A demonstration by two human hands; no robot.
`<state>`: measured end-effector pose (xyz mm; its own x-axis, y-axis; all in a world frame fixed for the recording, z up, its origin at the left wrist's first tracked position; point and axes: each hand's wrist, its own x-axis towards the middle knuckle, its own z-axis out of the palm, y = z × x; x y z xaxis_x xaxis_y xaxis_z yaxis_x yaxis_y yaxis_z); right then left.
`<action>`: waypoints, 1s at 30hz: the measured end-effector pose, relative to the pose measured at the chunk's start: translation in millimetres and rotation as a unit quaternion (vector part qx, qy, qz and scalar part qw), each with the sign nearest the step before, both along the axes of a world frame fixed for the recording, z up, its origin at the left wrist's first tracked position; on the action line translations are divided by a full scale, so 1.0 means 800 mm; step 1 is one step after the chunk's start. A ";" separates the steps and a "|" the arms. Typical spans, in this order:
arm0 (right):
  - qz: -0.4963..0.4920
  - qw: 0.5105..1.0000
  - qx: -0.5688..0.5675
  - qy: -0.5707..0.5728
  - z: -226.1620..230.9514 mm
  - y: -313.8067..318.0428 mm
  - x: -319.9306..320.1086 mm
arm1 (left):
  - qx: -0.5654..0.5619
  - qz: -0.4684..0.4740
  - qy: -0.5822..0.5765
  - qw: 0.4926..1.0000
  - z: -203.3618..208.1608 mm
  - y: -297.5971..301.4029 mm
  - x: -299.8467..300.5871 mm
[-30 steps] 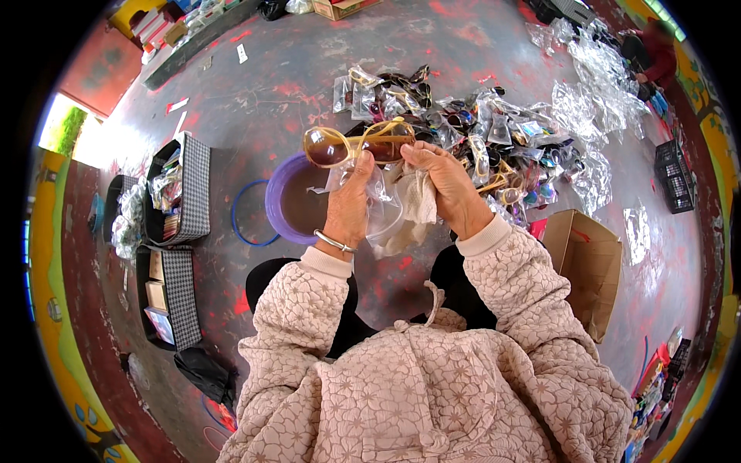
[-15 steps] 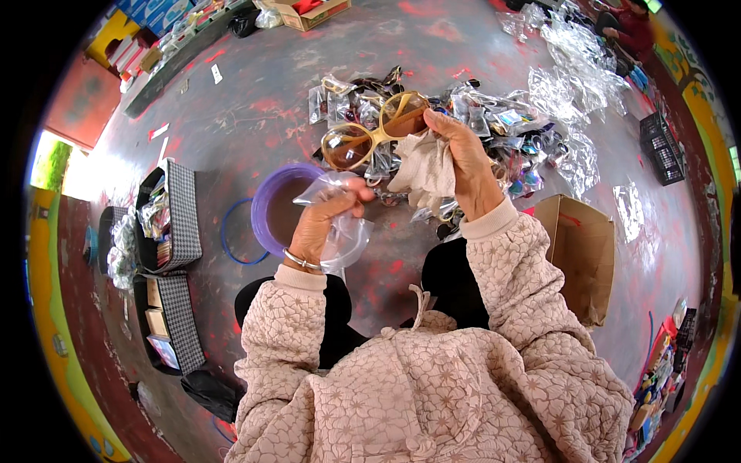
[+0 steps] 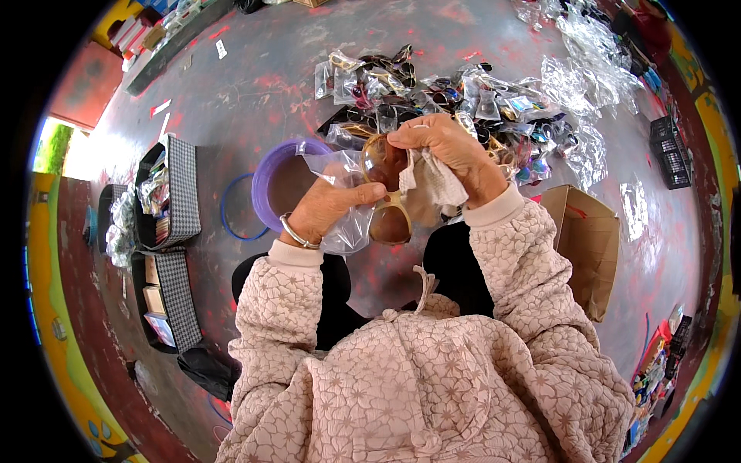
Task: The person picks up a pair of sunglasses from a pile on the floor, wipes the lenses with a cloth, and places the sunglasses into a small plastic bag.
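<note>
Between my two hands is a pair of sunglasses (image 3: 391,224) with a pale yellow frame and brown lenses, tilted so one lens sits above the other. My left hand (image 3: 333,207) pinches the frame near its bridge and also keeps hold of a clear plastic bag (image 3: 349,238). The upper lens is gripped by my right hand (image 3: 451,154), which has a crumpled whitish cloth (image 3: 432,184) bunched under its fingers. Some of the right fingertips are hidden behind the lens and cloth.
Beyond my hands spreads a pile of bagged sunglasses (image 3: 494,104). A purple tub (image 3: 266,181) and blue hoop (image 3: 225,208) lie to the left, near checked bins (image 3: 182,193). A cardboard box (image 3: 594,255) stands at right, loose clear wrapping (image 3: 587,69) far right.
The sunglasses have come down toward me and turned from slanting sideways to nearly upright. My left hand, earlier holding only the plastic bag, now grips their frame too.
</note>
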<state>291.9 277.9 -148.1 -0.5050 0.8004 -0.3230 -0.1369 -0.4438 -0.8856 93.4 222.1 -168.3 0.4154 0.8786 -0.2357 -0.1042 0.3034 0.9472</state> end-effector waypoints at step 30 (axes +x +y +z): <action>-0.293 0.807 0.444 -0.255 0.005 0.009 0.003 | -0.029 0.120 -0.033 0.992 -0.017 -0.001 0.010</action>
<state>294.2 285.4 -144.1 0.0616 0.8842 0.4630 0.3908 0.4055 -0.8264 101.1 221.6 -181.6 0.2122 0.9400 -0.2673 -0.2409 0.3154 0.9179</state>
